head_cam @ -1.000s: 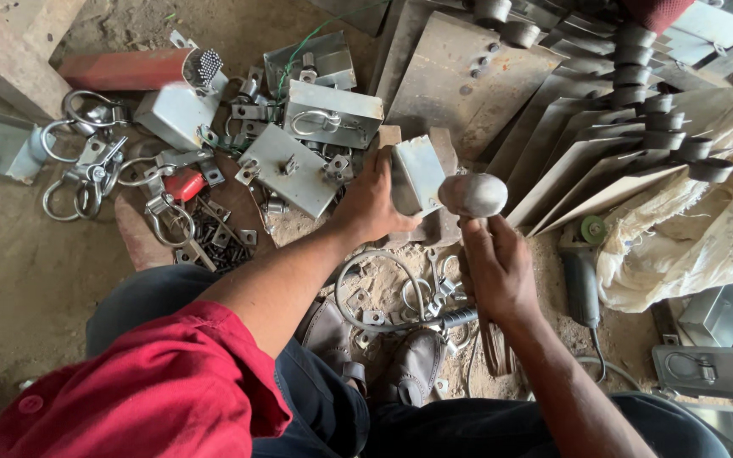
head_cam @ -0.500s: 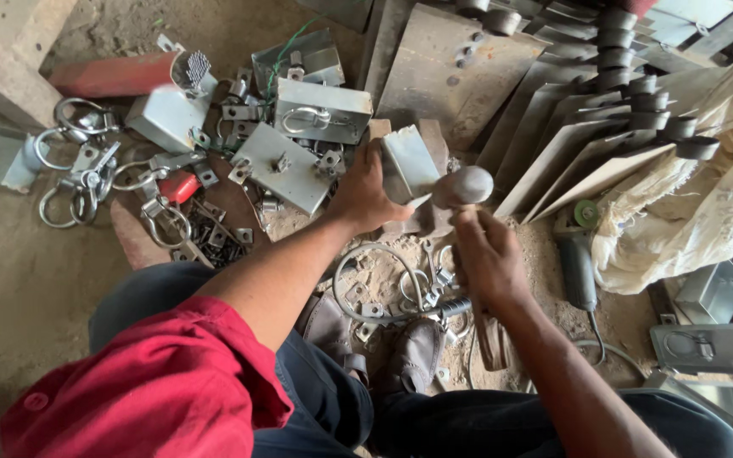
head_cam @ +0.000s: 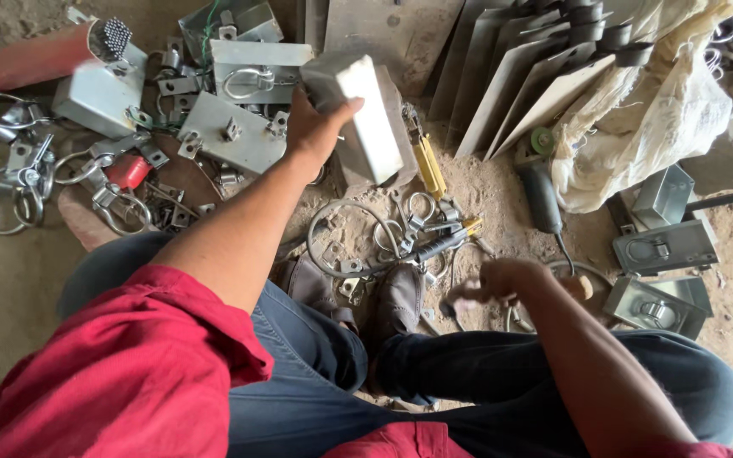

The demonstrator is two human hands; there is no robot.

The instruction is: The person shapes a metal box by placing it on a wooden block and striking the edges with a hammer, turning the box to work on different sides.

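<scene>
Legs: blue trousers (head_cam: 553, 382) and two brown shoes (head_cam: 396, 301) sit at the bottom, close to the camera
Right hand: right hand (head_cam: 502, 284) is low on the dirt, just right of the shoes; it looks blurry; the fingers are curled in tight, and I cannot tell what they hold
Wire and rings: bent wire loop (head_cam: 341, 229) and small metal rings (head_cam: 422, 208) lie just past the shoes
Left hand: left hand (head_cam: 316, 127) is farther out than the shoes, arm stretched up; the fingers are clamped on the grey metal box (head_cam: 371, 119)
Box: tilted and lifted, straight past the shoes, with its left edge in the fingers
Yellow tool: yellow tool (head_cam: 428, 165) lies just right of the box
Grinder: dark grinder (head_cam: 543, 193) lies farther right of the box, near a pale sack (head_cam: 663, 110)
Far side: flat grey plates (head_cam: 231, 131) with clips lie left of the box; leaning metal sheets (head_cam: 519, 85) stand past it on the right
</scene>
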